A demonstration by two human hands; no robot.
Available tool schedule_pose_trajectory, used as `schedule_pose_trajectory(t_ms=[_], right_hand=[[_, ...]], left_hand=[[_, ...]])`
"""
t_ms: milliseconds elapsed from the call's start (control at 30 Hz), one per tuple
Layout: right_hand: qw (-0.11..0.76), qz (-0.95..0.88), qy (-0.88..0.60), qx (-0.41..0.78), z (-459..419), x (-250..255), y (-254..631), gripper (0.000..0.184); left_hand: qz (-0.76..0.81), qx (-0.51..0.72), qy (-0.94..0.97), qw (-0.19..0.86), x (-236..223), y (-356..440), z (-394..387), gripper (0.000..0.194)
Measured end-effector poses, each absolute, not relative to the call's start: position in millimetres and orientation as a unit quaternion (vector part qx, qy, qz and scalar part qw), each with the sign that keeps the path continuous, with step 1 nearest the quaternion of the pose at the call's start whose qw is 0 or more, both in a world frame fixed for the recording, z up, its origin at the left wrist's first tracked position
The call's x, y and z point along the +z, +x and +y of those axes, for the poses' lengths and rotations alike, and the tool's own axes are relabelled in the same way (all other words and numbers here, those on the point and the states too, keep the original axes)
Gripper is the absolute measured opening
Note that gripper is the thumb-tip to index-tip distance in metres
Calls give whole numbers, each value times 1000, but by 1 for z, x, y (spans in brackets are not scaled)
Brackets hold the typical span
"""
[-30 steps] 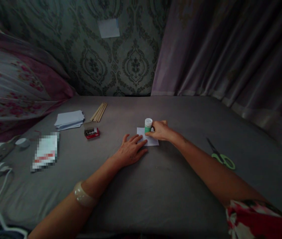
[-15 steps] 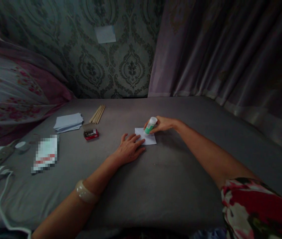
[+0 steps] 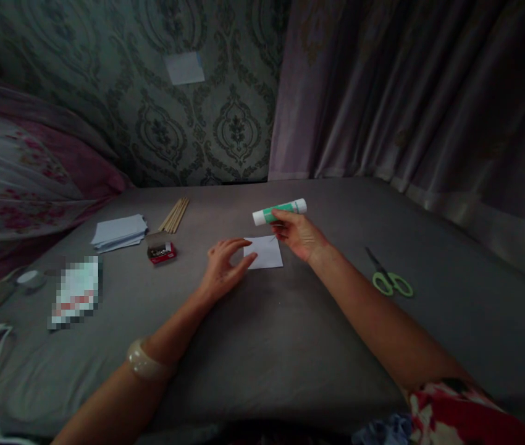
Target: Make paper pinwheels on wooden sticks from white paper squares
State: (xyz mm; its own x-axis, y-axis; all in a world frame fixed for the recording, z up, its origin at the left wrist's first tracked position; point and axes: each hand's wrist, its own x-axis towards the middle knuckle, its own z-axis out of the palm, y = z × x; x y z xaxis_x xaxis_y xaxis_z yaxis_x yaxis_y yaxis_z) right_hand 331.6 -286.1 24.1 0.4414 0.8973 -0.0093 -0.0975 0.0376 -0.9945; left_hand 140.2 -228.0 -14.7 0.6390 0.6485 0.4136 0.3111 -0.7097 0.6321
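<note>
Where the left hand [image 3: 226, 266] lay flat half a second ago, it now arches at the left edge of the sheet [image 3: 266, 254], thumb and fingers apart (whether a tip touches, I cannot tell). Scissors [image 3: 386, 273] lie well right of the sheet, the box [image 3: 162, 253] well left. Beyond the sheet's far right corner, the right hand [image 3: 302, 238] pinches the tube [image 3: 285, 207], which has come off the paper and tipped nearly level, so rubbing seems paused.

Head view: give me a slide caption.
Right hand holds a green-and-white tube near a white paper sheet, left hand at the sheet's left edge.
</note>
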Motion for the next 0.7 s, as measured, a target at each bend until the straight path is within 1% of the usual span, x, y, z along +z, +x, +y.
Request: schedule_pose_trajectory(t_ms=[67, 133, 233, 300, 400, 467, 600, 700], right_hand=[[627, -337, -552, 435, -287, 25, 316, 44], [628, -340, -548, 436, -286, 21, 299, 48], [653, -390, -562, 325, -286, 11, 274, 43], [665, -424, -560, 254, -287, 3, 261, 40], [656, -447, -577, 193, -292, -7, 252, 35], [641, -461, -594, 155, -295, -11, 253, 31], [614, -510, -601, 35, -296, -16, 257, 23], [588, -545, -598, -20, -295, -21, 257, 20]], left_hand=[[309, 358, 776, 417, -10, 141, -230, 39], [321, 362, 682, 548, -10, 143, -234, 42], [315, 338, 583, 669, -13, 147, -241, 44], [300, 324, 545, 713, -16, 148, -246, 45], [284, 321, 509, 746, -20, 147, -247, 41], [277, 321, 488, 763, -21, 145, -243, 34], [284, 316, 414, 805, -23, 139, -234, 19], [287, 328, 372, 820, -21, 138, -231, 22]])
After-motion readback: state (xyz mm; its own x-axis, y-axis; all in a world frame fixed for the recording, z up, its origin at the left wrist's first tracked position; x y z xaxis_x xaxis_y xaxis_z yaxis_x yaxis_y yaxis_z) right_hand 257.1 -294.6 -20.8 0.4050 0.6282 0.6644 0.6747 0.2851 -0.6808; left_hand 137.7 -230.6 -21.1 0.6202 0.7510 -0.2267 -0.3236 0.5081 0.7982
